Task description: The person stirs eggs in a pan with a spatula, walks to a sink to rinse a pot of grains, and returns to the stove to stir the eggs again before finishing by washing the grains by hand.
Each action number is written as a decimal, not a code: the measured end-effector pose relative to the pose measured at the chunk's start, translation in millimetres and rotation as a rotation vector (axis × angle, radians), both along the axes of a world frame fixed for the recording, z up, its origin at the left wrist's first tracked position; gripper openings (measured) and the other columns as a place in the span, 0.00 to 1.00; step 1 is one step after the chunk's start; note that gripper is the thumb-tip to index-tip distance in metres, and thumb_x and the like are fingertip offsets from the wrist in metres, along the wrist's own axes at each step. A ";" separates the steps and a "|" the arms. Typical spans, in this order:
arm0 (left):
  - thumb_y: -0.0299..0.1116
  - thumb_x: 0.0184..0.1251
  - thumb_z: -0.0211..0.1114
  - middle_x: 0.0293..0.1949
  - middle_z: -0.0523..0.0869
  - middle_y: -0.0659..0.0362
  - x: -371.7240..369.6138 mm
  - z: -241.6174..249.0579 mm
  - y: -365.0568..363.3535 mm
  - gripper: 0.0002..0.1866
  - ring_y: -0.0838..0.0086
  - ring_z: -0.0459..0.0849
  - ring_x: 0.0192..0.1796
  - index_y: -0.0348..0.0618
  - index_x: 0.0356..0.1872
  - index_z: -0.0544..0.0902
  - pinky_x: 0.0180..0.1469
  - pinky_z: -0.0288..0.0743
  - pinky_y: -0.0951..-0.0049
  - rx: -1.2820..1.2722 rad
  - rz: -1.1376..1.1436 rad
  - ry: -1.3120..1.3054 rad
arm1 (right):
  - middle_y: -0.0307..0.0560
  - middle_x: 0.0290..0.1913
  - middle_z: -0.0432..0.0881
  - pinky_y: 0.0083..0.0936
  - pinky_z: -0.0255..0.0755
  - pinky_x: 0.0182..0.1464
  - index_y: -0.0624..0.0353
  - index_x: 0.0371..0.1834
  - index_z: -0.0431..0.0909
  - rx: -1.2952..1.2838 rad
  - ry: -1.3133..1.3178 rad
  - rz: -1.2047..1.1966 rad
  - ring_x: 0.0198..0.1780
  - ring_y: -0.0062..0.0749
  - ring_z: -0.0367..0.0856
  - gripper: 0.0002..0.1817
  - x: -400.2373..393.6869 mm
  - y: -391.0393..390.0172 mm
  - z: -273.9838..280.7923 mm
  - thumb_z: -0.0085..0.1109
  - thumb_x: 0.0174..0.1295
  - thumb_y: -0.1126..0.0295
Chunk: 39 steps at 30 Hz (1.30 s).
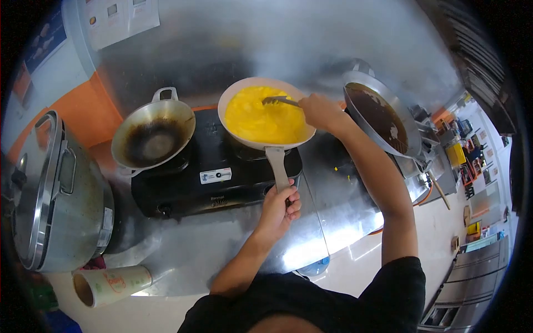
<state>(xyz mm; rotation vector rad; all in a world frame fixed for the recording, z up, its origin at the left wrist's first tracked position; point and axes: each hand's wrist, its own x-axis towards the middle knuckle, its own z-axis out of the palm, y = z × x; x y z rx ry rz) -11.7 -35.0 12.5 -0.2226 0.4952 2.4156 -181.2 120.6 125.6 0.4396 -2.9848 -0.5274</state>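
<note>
My left hand (277, 210) is wrapped round the grey handle (275, 164) of a light-coloured frying pan (221, 109). The pan sits over the right burner of a black two-burner gas stove (194, 197). Bright yellow beaten egg (258, 119) covers most of its inside, with paler, lumpy patches. From the right, my right hand (322, 112) reaches over the pan's rim, closed on metal tongs (282, 100). Their ridged tip is in the egg near the pan's middle.
A browned wok (180, 119) stands on the left burner. At far left is a big lidded metal pot (83, 194), with a paper cup (125, 283) lying below it. A wide pan (408, 119) of dark oil stands at right. A metal wall (222, 55) rises behind the stove.
</note>
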 end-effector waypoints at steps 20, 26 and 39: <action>0.28 0.63 0.56 0.23 0.68 0.67 1.6 0.6 4.6 0.07 0.85 0.62 0.17 0.50 0.41 0.74 0.18 0.54 0.82 0.025 0.048 -0.018 | 0.54 0.28 0.82 0.37 0.76 0.37 0.62 0.26 0.83 0.210 -0.063 0.319 0.36 0.45 0.83 0.06 103.9 -62.1 71.5 0.55 0.52 0.75; 0.28 0.64 0.55 0.24 0.68 0.65 -1.6 -5.5 1.9 0.09 0.83 0.63 0.18 0.51 0.43 0.68 0.19 0.57 0.80 0.048 -0.005 0.011 | 0.45 0.32 0.85 0.32 0.78 0.35 0.52 0.33 0.85 0.294 -0.061 0.235 0.35 0.36 0.85 0.09 63.3 -81.6 42.2 0.53 0.55 0.71; 0.28 0.63 0.55 0.23 0.69 0.66 -0.1 -6.3 4.0 0.08 0.83 0.64 0.18 0.51 0.42 0.71 0.18 0.56 0.80 0.023 0.037 -0.003 | 0.53 0.35 0.82 0.38 0.75 0.44 0.59 0.30 0.82 0.027 0.112 0.112 0.42 0.48 0.81 0.08 -19.9 -35.1 41.1 0.53 0.53 0.73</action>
